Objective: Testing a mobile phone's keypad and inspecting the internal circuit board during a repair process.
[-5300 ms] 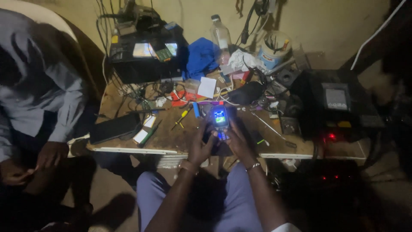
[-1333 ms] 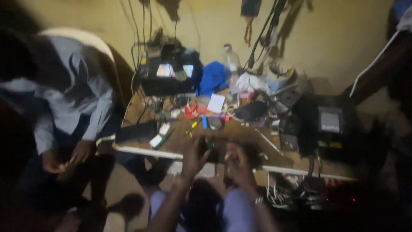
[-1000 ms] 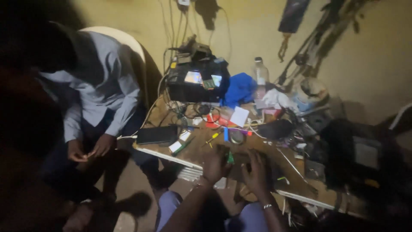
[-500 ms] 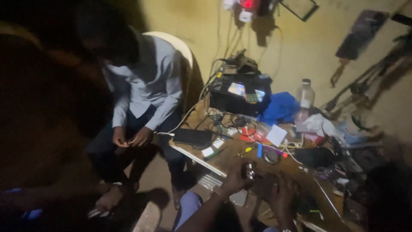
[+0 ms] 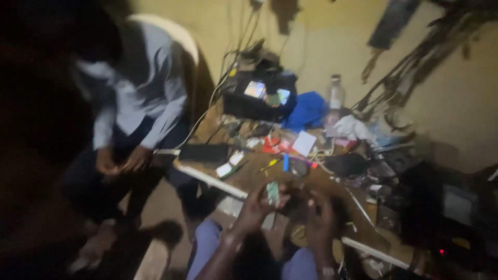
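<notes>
Green and small, a circuit board (image 5: 272, 193) sits pinched upright in our left hand (image 5: 258, 207), the fingers closed on its lower edge so that its face turns up toward us and toward what little light there is. We hold it just off the near edge of the wooden counter (image 5: 332, 186), over our lap, probably because the counter top is crowded. Our right hand (image 5: 320, 217) is curled just beside it; the blur and the dark keep us from telling whether that grip has hold of anything. Farther across the counter lie a blue cloth (image 5: 309, 110), a clear plastic bottle (image 5: 335, 96) standing upright, a white paper slip (image 5: 303, 143) and a black box (image 5: 257, 98) with cables running up the wall, all pushed to the far side, away from our hands. At left another person in a pale shirt (image 5: 148, 88) sits on a white plastic chair (image 5: 179, 36), hands together in the lap
</notes>
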